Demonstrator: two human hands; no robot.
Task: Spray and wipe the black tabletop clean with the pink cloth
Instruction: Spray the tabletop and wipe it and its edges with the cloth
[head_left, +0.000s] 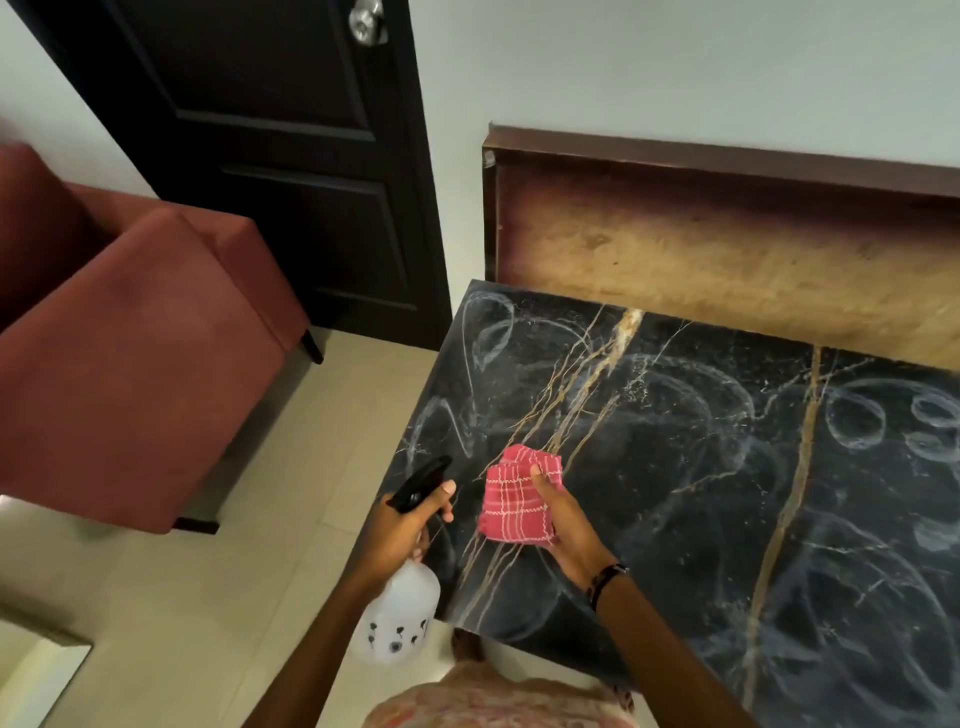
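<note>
The black marble-look tabletop (701, 467) carries gold veins and pale looping smear marks. My right hand (563, 525) holds the folded pink checked cloth (514, 501) just above the table's near left part. My left hand (402, 525) grips a clear white spray bottle (397, 618) by its black trigger head (418, 480), at the table's left edge, with the nozzle pointing up and right over the table.
A dark red upholstered sofa (130, 364) stands to the left on the pale tiled floor (208, 597). Behind it is a black door (291, 156). A brown wooden panel (727, 249) leans on the wall behind the table.
</note>
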